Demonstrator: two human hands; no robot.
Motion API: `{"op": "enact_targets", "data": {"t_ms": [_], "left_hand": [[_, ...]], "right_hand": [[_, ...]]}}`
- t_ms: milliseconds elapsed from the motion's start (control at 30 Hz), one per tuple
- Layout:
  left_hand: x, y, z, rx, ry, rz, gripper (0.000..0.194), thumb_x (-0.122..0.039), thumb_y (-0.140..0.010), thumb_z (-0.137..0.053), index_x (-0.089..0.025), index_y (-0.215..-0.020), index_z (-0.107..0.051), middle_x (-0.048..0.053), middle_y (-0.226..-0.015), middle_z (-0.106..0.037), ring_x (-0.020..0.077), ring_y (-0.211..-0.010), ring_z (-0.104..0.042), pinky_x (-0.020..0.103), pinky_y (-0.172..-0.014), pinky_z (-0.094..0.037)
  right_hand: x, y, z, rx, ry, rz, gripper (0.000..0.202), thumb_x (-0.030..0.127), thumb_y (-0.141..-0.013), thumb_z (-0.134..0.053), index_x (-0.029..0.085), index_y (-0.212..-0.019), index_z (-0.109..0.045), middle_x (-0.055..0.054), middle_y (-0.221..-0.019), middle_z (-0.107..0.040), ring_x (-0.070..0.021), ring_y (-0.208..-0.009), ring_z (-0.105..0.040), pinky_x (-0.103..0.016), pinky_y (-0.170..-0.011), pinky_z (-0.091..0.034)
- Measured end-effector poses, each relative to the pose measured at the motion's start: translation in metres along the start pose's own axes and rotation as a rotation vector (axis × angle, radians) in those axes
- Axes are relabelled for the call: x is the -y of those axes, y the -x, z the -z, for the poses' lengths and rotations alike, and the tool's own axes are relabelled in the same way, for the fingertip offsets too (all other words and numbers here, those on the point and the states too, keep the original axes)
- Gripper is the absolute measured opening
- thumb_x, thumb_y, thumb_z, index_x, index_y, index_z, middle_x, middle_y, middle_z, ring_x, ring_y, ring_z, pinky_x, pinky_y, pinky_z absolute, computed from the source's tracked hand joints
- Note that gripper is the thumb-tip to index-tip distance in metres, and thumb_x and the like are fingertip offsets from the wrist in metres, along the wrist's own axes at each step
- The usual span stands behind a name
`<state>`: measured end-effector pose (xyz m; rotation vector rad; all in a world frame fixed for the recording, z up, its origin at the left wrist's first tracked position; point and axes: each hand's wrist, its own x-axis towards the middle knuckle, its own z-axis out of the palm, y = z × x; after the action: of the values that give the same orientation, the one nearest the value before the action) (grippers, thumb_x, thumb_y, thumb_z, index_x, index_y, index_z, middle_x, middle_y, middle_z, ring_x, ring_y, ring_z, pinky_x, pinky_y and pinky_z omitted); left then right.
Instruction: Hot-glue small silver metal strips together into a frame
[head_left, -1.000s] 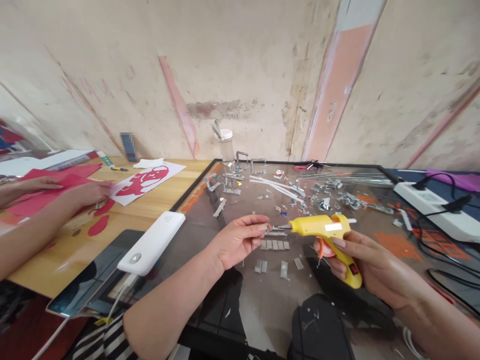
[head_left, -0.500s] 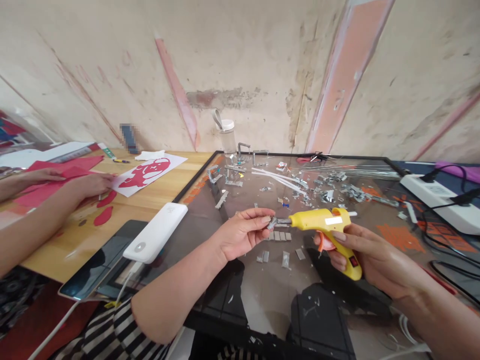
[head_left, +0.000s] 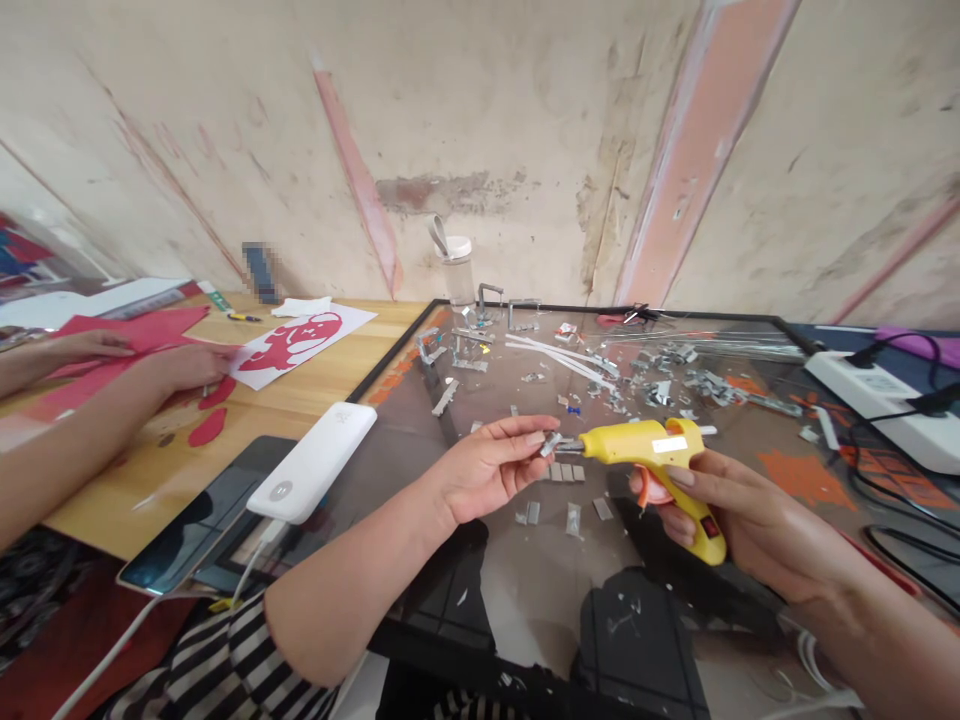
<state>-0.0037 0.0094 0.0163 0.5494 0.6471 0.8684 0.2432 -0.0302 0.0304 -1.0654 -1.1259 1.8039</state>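
My right hand (head_left: 739, 510) is wrapped round the handle of a yellow hot glue gun (head_left: 637, 440), fingers at its orange trigger. A white glue stick (head_left: 707, 430) pokes out of the gun's back end. Between the thumb and fingertips of my left hand (head_left: 495, 465) is a small grey piece (head_left: 551, 443), its exact shape partly hidden. The nozzle points left and meets or nearly meets this piece. Below on the dark glossy tabletop (head_left: 517, 600) lie a row of small grey rectangles (head_left: 566, 472) and several loose ones (head_left: 602, 509).
Grey scraps (head_left: 667, 360), white sticks (head_left: 562, 360) and a lidded bottle (head_left: 457, 270) occupy the back. A power strip (head_left: 885, 400) with black cables lies right. Left are a white power bank (head_left: 311, 465), a phone (head_left: 202, 515) and another person's hands (head_left: 176, 370) on red paper.
My two hands keep nearly the same pose. The grey piece appears slightly turned in my left fingertips, and the whole view has shifted a little.
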Motion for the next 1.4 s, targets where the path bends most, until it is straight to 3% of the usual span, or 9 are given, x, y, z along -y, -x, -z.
{"op": "enact_targets", "data": {"t_ms": [200, 367, 533, 667, 800, 1233, 1400], "left_hand": [[0.001, 0.000, 0.001, 0.035, -0.020, 0.000, 0.021, -0.001, -0.075, -0.061, -0.008, -0.093, -0.069, 0.006, -0.072, -0.067, 0.0105, -0.069, -0.067, 0.011, -0.062, -0.054], [0.001, 0.001, 0.000, 0.092, -0.076, -0.026, 0.028, -0.001, -0.066, -0.070, -0.010, -0.092, -0.067, 0.006, -0.077, -0.069, 0.0126, -0.073, -0.068, 0.013, -0.065, -0.053], [0.006, 0.002, -0.003, 0.055, -0.234, -0.164, 0.029, -0.008, -0.061, -0.076, -0.012, -0.088, -0.066, 0.004, -0.076, -0.069, 0.0124, -0.068, -0.067, 0.017, -0.060, -0.052], [0.009, 0.003, -0.004, 0.023, -0.407, -0.296, 0.032, -0.011, -0.060, -0.078, -0.013, -0.090, -0.066, 0.002, -0.068, -0.066, 0.0103, -0.064, -0.064, 0.019, -0.062, -0.051], [0.009, 0.005, -0.006, -0.005, -0.500, -0.328, 0.036, -0.015, -0.058, -0.080, -0.013, -0.091, -0.066, 0.001, -0.069, -0.066, 0.0096, -0.062, -0.062, 0.020, -0.061, -0.051], [0.011, 0.008, -0.006, 0.006, -0.569, -0.416, 0.033, -0.016, -0.062, -0.078, -0.015, -0.089, -0.059, 0.000, -0.071, -0.067, 0.0106, -0.064, -0.064, 0.019, -0.058, -0.052], [0.012, 0.008, -0.010, 0.009, -0.552, -0.447, 0.032, -0.015, -0.062, -0.077, -0.015, -0.087, -0.057, 0.002, -0.086, -0.069, 0.0076, -0.059, -0.062, 0.018, -0.054, -0.052]], "right_hand": [[0.000, -0.001, 0.000, 0.001, -0.015, 0.013, 0.018, 0.035, -0.078, -0.063, 0.017, -0.081, -0.062, -0.006, -0.082, -0.062, -0.0089, -0.051, -0.045, -0.024, -0.049, -0.036], [0.000, 0.000, 0.000, -0.003, -0.028, 0.022, 0.018, 0.034, -0.079, -0.062, 0.016, -0.081, -0.062, -0.005, -0.079, -0.061, -0.0090, -0.052, -0.045, -0.023, -0.050, -0.036], [0.001, 0.000, 0.001, -0.003, -0.031, 0.007, 0.020, 0.035, -0.079, -0.063, 0.015, -0.081, -0.062, -0.001, -0.060, -0.054, -0.0097, -0.051, -0.044, -0.021, -0.048, -0.035], [0.001, 0.001, 0.000, -0.010, -0.043, 0.009, 0.020, 0.034, -0.077, -0.065, 0.014, -0.080, -0.061, -0.001, -0.061, -0.054, -0.0093, -0.051, -0.045, -0.021, -0.048, -0.035], [0.001, 0.002, -0.001, -0.014, -0.044, 0.009, 0.021, 0.035, -0.077, -0.065, 0.014, -0.081, -0.062, -0.001, -0.060, -0.053, -0.0096, -0.051, -0.045, -0.022, -0.048, -0.035], [-0.004, 0.000, 0.005, 0.034, -0.130, -0.006, 0.017, 0.030, -0.080, -0.062, 0.013, -0.082, -0.062, -0.002, -0.062, -0.054, -0.0096, -0.052, -0.045, -0.022, -0.048, -0.035], [-0.003, 0.000, 0.002, 0.067, -0.098, -0.013, 0.019, 0.032, -0.080, -0.062, 0.012, -0.081, -0.063, -0.002, -0.059, -0.054, -0.0096, -0.051, -0.044, -0.023, -0.048, -0.035]]}}
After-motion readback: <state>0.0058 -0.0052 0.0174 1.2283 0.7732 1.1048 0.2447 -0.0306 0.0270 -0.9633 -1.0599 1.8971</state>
